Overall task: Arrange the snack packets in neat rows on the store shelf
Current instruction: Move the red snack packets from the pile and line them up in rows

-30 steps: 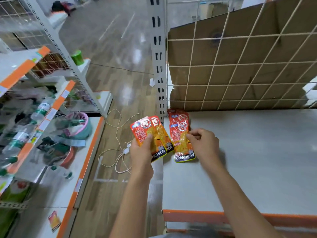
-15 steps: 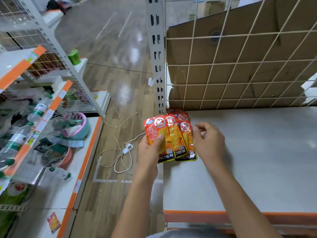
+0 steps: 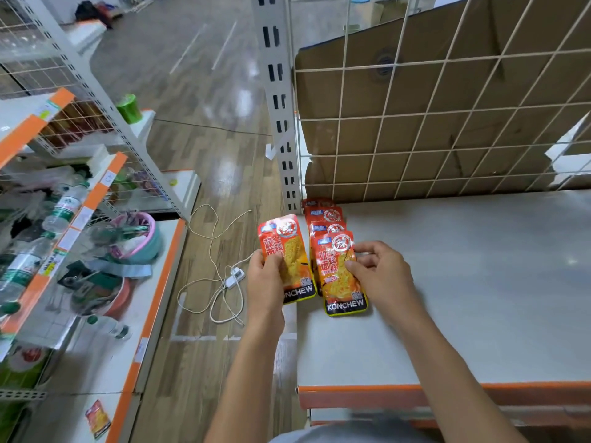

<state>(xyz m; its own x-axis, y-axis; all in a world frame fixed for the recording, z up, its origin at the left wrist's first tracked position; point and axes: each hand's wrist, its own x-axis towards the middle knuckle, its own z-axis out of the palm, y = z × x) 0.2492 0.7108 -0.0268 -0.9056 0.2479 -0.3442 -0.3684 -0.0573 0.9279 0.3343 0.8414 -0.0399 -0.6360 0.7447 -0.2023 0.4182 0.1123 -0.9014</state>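
Note:
A row of red-orange snack packets [image 3: 324, 217] lies overlapped along the left edge of the grey shelf [image 3: 463, 282], running back to the wire grid. My right hand [image 3: 380, 273] pinches the front packet [image 3: 340, 276] of that row, which lies on the shelf. My left hand [image 3: 267, 282] holds one more packet [image 3: 287, 251] upright just left of the shelf edge, over the floor.
A wire grid with cardboard [image 3: 447, 107] closes the shelf's back; a slotted post [image 3: 278, 100] stands at its left corner. A white cable [image 3: 217, 276] lies on the wooden floor. The left shelving [image 3: 96, 266] holds water bottles and basins. An orange strip [image 3: 447, 393] edges the shelf front.
My right hand took a packet from the fan in my left hand and laid it at the front of the row. My left hand now holds a single packet.

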